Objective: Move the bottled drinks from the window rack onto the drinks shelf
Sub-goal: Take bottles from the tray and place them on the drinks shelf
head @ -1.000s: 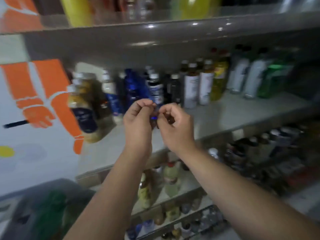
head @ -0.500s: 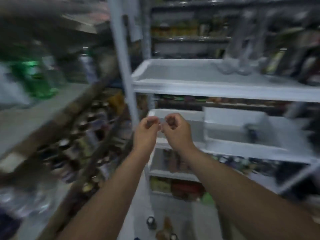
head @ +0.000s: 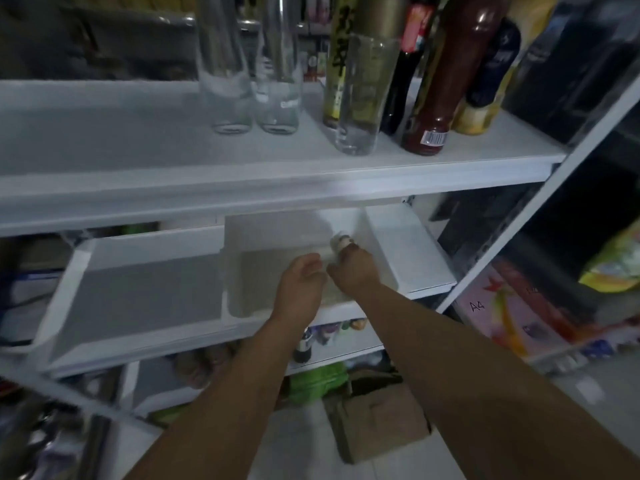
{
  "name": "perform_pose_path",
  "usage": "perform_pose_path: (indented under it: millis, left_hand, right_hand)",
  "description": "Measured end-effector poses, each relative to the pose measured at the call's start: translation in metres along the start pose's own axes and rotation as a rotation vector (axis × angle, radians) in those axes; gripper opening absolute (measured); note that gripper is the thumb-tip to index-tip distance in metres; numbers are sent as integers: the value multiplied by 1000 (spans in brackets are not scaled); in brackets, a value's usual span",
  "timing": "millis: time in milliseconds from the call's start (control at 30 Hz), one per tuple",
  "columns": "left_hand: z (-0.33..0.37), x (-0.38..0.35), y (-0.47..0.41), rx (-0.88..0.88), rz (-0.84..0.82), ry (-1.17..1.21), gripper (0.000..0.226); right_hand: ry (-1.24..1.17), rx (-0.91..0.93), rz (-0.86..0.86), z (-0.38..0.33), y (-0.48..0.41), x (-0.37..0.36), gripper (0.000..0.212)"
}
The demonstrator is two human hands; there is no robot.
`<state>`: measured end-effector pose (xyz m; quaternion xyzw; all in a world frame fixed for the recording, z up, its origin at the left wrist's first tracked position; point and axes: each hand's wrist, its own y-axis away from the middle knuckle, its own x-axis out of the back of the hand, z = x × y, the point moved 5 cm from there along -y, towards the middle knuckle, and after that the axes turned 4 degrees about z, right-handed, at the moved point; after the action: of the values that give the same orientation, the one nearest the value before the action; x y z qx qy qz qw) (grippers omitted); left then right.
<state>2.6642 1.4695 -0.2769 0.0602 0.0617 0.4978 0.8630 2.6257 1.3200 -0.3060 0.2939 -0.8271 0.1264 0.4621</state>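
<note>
A white window rack (head: 242, 194) fills the view. Its top shelf carries clear glass bottles (head: 227, 67), a yellow-green bottle (head: 337, 64) and a dark red bottle (head: 441, 95). On the shelf below sits a white bin (head: 273, 237). Inside the bin at its right stands a small bottle with a pale cap (head: 340, 242). My right hand (head: 355, 271) grips it from below the cap. My left hand (head: 302, 284) hovers just left of it with fingers curled; whether it touches the bottle is hidden.
A shallow white tray (head: 138, 289) lies left of the bin. Lower shelves hold small bottles (head: 304, 346). A cardboard box (head: 379, 417) and a green bag (head: 313, 377) sit on the floor. A printed A4 carton (head: 505, 306) stands at right.
The view swung from the crowded drinks shelf to the white rack. Both hands moved forward and down into the white bin, and my right hand took hold of the small bottle.
</note>
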Motion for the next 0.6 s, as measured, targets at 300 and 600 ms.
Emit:
perform_pose_path:
  millis: [300,600]
  left_hand:
    - [-41,-3,-45,39,22,2,42]
    - [3,78,-16,22,133,-93,31]
  right_hand:
    - [645,-125,-177,43,-81,-64,47]
    - [45,-122,-130,-26,-25,-31,49]
